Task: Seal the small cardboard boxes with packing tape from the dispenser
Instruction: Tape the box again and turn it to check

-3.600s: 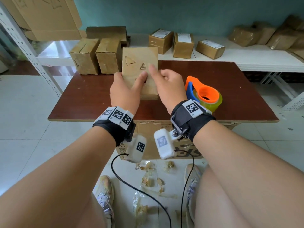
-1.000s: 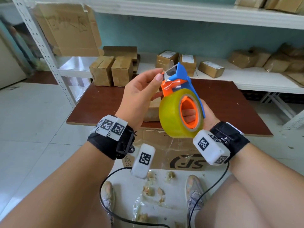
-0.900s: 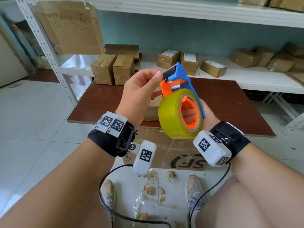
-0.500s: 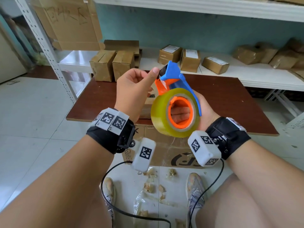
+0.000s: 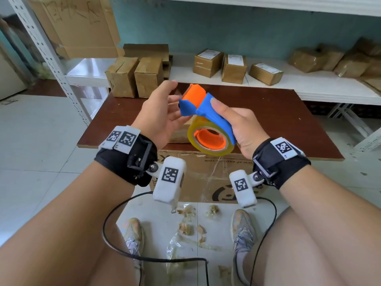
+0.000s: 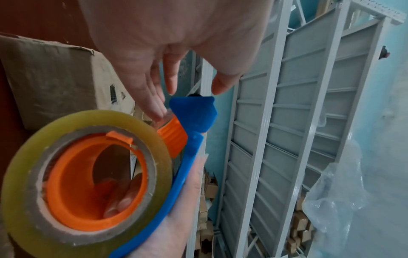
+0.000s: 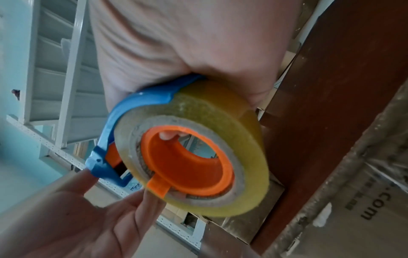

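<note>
My right hand [image 5: 233, 118] grips the blue and orange tape dispenser [image 5: 206, 112] above the table's near edge, thumb on the blue guard and fingers inside the orange core [image 6: 119, 197]. The yellowish tape roll [image 5: 210, 139] faces me. My left hand [image 5: 173, 104] is open beside the dispenser's front. In the left wrist view its fingertips [image 6: 161, 111] touch the clear tape end at the orange roller, with the thumb apart. A small cardboard box [image 5: 178, 134] lies on the brown table [image 5: 268, 120], mostly hidden behind my hands.
Two small boxes [image 5: 134, 77] stand at the table's back left. Several more [image 5: 226, 67] sit on the white shelf behind. A large taped carton [image 5: 206, 178] is under the table, and tape scraps [image 5: 189, 223] lie on the floor by my shoes.
The dispenser has tipped forward and lower, so its blue head points away from me. My left hand let go of its pinch at the cutter and opened beside the front.
</note>
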### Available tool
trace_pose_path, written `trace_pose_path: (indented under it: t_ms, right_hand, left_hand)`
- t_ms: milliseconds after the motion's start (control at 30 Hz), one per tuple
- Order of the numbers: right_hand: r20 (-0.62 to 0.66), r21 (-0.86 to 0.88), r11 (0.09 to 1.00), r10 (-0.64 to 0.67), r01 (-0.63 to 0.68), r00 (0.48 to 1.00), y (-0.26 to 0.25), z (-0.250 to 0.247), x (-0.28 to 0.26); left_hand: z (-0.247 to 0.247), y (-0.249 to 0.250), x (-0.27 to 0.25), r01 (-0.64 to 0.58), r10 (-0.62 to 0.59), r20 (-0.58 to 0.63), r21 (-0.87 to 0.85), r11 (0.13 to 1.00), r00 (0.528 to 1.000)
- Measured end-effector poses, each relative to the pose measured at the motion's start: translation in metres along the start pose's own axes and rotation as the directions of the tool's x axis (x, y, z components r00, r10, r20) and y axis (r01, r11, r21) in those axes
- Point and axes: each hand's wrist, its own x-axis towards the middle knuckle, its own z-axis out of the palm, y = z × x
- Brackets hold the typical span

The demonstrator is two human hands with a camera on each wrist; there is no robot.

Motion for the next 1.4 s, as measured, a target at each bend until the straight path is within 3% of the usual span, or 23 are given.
trace_pose_path:
  t_ms: [200, 433, 600, 733, 867, 1000, 1200, 1400]
  right_hand:
    - [-0.009, -0.177, 0.970, -0.169, 0.165, 0.986, 0.002, 0.007, -0.003]
    - [-0.025, -0.252, 0.931, -0.277, 0.262, 0.960, -0.002, 0.003, -0.006]
    - [-0.020, -0.292, 0.909, -0.316, 0.296, 0.949, 0.000, 0.001, -0.007]
    - [-0.025, -0.320, 0.904, -0.309, 0.285, 0.951, 0.003, 0.000, -0.005]
    - [-0.071, -0.305, 0.915, -0.299, 0.265, 0.952, 0.002, -0.001, -0.004]
    - [-0.096, -0.298, 0.921, -0.291, 0.252, 0.952, 0.001, -0.002, -0.004]
    - [-0.123, -0.211, 0.945, -0.278, 0.249, 0.953, -0.003, 0.003, -0.005]
    - [-0.097, -0.271, 0.924, -0.306, 0.271, 0.947, -0.005, 0.001, -0.005]
  left_hand:
    - [0.005, 0.000, 0.000, 0.078, -0.078, 0.012, -0.036, 0.996, 0.997]
    - [0.001, 0.001, 0.004, 0.210, -0.215, 0.007, -0.232, 0.950, 0.977]
    - [0.000, 0.001, 0.006, 0.131, -0.130, 0.024, -0.079, 0.988, 0.991]
    - [-0.006, -0.007, 0.015, -0.016, 0.016, 0.002, 0.118, 0.993, 1.000]
    - [-0.007, -0.012, 0.016, -0.155, 0.149, 0.042, 0.204, 0.967, 0.988]
    - [-0.006, -0.016, 0.018, -0.187, 0.178, 0.060, 0.194, 0.963, 0.982]
    - [-0.005, -0.018, 0.021, -0.161, 0.158, 0.096, 0.027, 0.987, 0.983]
    - [-0.006, -0.016, 0.019, -0.231, 0.221, 0.122, 0.079, 0.970, 0.968]
